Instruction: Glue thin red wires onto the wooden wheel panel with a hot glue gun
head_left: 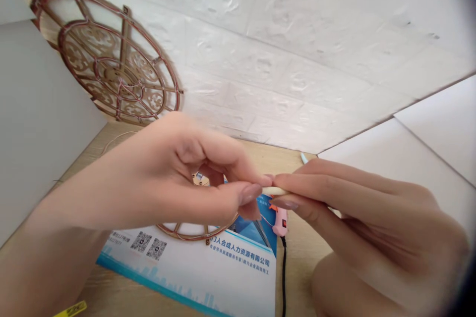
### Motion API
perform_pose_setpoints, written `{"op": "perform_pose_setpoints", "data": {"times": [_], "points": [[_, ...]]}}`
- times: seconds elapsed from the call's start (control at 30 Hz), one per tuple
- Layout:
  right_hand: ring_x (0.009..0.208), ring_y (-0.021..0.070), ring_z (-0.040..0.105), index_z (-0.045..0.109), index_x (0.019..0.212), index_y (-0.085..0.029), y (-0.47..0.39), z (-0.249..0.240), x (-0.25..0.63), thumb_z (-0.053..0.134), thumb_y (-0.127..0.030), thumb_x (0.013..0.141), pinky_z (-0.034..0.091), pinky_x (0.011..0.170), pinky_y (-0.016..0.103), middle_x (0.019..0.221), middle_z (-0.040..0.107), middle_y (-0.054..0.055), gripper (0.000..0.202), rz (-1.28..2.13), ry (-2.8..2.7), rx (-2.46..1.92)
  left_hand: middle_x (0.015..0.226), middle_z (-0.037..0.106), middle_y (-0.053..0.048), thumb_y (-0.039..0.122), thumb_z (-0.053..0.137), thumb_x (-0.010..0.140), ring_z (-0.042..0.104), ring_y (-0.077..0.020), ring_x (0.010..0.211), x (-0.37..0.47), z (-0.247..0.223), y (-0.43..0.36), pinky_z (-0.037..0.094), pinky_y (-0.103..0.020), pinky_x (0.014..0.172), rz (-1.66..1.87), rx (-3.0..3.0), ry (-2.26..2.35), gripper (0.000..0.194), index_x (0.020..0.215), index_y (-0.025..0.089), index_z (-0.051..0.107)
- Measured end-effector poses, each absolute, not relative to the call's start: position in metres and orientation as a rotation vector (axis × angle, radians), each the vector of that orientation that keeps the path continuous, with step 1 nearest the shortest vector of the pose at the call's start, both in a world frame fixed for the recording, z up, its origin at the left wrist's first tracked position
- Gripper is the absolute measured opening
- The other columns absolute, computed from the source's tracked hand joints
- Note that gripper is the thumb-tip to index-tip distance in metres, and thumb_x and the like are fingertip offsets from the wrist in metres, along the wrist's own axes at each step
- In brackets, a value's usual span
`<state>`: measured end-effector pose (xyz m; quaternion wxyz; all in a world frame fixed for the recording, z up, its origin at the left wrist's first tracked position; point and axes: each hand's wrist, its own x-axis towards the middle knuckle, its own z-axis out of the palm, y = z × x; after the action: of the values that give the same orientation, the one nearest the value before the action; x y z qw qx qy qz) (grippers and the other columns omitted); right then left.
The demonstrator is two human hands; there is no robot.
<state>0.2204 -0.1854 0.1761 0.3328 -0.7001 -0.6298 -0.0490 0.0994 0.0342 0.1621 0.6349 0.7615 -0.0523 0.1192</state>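
Note:
Above the table, a short, thin cream-coloured stick point(274, 190) runs between my two hands. My left hand point(201, 173) pinches one end of it between thumb and fingers. The other end is gripped by the thumb and fingertips of my right hand point(375, 218). Both hands hide most of the stick's length, and their fingertips almost meet. Beneath them, a round brown frame point(182, 234) lies on a blue and white printed sheet point(223, 277), partly covered by my left hand. A pink glue gun point(280, 223) with an orange part lies just past the stick.
A large round brown lattice frame point(124, 54) leans against the white brick-patterned wall point(230, 69) at the back left. A black cord point(284, 272) runs from the glue gun toward me. A yellow strip point(76, 308) lies at the front left. White panels point(420, 153) stand at the right.

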Motion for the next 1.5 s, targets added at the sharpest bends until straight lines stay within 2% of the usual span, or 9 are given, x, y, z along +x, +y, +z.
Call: {"op": "perform_pose_setpoints", "data": {"times": [0.13,0.23,0.37,0.53,0.8,0.93,1.0,1.17,1.5], "points": [[0.071,0.0097,0.071,0.068,0.108,-0.029,-0.187,0.176,0.223,0.057,-0.028,0.108,0.055,0.056,0.017,0.091,0.075,-0.003,0.011,-0.082,-1.675,-1.785,0.074,0.078,-0.001,0.035,0.070,0.095,0.074,-0.0168,0.064,0.100,0.165,0.032,0.058,-0.018,0.056,0.033,1.780,-0.201,0.015,0.090,0.027,0.082],[0.067,0.0100,0.069,0.068,0.109,-0.028,-0.187,0.177,0.225,0.057,-0.027,0.108,0.054,0.052,0.019,0.089,0.075,-0.002,0.011,-0.067,-1.690,-1.774,0.078,0.079,0.000,0.032,0.070,0.096,0.074,-0.0151,0.066,0.098,0.164,0.033,0.056,-0.015,0.055,-0.007,1.714,-0.187,0.014,0.090,0.027,0.082],[0.065,0.0099,0.068,0.068,0.109,-0.028,-0.185,0.176,0.226,0.058,-0.026,0.108,0.055,0.053,0.019,0.087,0.073,-0.003,0.011,-0.048,-1.681,-1.742,0.087,0.081,0.001,0.026,0.069,0.098,0.077,-0.0144,0.074,0.098,0.162,0.036,0.060,-0.015,0.065,-0.044,1.652,-0.231,0.013,0.096,0.027,0.082],[0.067,0.0110,0.069,0.068,0.109,-0.029,-0.182,0.173,0.228,0.062,-0.019,0.104,0.056,0.053,0.020,0.087,0.074,-0.003,0.012,-0.056,-1.686,-1.730,0.086,0.081,0.001,0.031,0.068,0.097,0.076,-0.0142,0.077,0.100,0.162,0.037,0.059,-0.014,0.066,-0.020,1.713,-0.240,0.014,0.094,0.026,0.082],[0.076,0.0179,0.076,0.074,0.109,-0.029,-0.186,0.177,0.220,0.062,-0.022,0.103,0.061,0.060,0.025,0.095,0.079,0.001,0.015,-0.145,-1.622,-1.813,0.069,0.072,0.002,0.031,0.073,0.091,0.064,-0.0124,0.059,0.100,0.161,0.028,0.048,-0.015,0.048,0.088,1.817,-0.157,0.010,0.082,0.026,0.072],[0.075,0.0140,0.074,0.071,0.105,-0.026,-0.189,0.173,0.215,0.060,-0.020,0.104,0.059,0.062,0.022,0.097,0.078,0.000,0.013,-0.209,-1.565,-1.876,0.067,0.068,0.002,0.030,0.072,0.090,0.062,-0.0127,0.055,0.098,0.154,0.023,0.048,-0.017,0.046,0.121,1.750,-0.098,0.011,0.081,0.024,0.070],[0.074,0.0119,0.073,0.071,0.105,-0.027,-0.190,0.171,0.214,0.057,-0.025,0.106,0.058,0.061,0.021,0.096,0.078,-0.002,0.014,-0.232,-1.558,-1.871,0.067,0.065,0.002,0.030,0.069,0.093,0.061,-0.0123,0.053,0.097,0.152,0.020,0.048,-0.017,0.045,0.120,1.711,-0.086,0.014,0.081,0.024,0.068],[0.078,0.0134,0.074,0.071,0.111,-0.030,-0.190,0.173,0.213,0.052,-0.031,0.109,0.061,0.065,0.021,0.099,0.078,-0.002,0.019,-0.265,-1.572,-1.871,0.064,0.057,0.003,0.031,0.064,0.096,0.053,-0.0103,0.050,0.095,0.154,0.012,0.042,-0.017,0.041,0.105,1.647,-0.080,0.015,0.082,0.026,0.064],[0.072,0.0223,0.075,0.077,0.117,-0.032,-0.195,0.160,0.212,0.069,-0.022,0.093,0.061,0.053,0.029,0.090,0.076,0.003,0.028,-0.395,-1.505,-1.858,0.064,0.056,0.004,0.031,0.066,0.095,0.049,-0.0099,0.053,0.097,0.154,0.006,0.039,-0.017,0.042,0.097,1.558,-0.080,0.015,0.082,0.026,0.060]]}}
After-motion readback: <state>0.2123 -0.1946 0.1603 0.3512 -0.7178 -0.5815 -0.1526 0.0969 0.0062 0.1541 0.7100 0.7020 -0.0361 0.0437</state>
